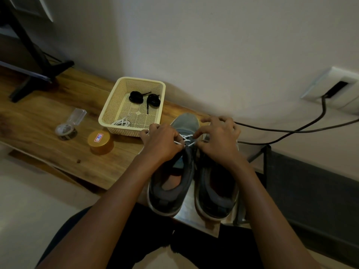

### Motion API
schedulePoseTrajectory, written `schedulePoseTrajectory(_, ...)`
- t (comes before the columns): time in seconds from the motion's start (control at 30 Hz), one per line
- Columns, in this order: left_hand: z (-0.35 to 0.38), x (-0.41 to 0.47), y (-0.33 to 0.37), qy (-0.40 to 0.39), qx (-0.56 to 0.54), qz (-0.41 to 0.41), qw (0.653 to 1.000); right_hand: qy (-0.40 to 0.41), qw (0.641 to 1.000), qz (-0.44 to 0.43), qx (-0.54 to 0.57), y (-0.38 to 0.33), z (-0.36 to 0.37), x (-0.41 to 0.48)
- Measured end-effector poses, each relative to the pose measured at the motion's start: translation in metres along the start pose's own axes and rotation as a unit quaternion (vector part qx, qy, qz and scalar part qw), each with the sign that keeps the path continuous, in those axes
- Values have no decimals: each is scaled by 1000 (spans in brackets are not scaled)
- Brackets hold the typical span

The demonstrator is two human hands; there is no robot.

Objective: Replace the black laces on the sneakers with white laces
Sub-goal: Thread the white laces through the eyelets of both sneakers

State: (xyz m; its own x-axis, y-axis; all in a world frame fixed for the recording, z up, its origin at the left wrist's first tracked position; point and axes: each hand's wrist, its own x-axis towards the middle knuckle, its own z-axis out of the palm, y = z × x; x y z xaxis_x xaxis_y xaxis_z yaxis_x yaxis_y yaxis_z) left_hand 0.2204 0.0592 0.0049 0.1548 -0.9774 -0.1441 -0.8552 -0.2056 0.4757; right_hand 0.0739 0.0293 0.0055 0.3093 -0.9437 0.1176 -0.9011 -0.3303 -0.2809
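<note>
Wooden bench by a wall; sneakers stand right of the basket, black laces inside it. Left hand and right hand pinch the white lace on the nearer sneaker. Lacing looks midway; the next eyelet needs a steady tip.

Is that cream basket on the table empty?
No, the basket holds two coiled black laces and a bundle of white lace.

R sneaker toe hidden under R hand, gold lid label unreadable
</note>
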Motion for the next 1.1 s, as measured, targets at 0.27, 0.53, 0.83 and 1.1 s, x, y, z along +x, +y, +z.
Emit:
schedulePoseTrajectory(0.27,0,0,-1,-3,0,0,1000,20,1000,16,-5,6,-2,2)
schedulePoseTrajectory(0.53,2,3,-3,0,2,7,1000,22,998,34,47,10,-5,1)
schedulePoseTrajectory(0.83,4,5,-6,1,0,13,1000,-2,1000,6,-13,5,0,2)
schedulePoseTrajectory(1.1,-1,11,-15,-21,-139,18,990,6,1000,28,-11,6,2,1)
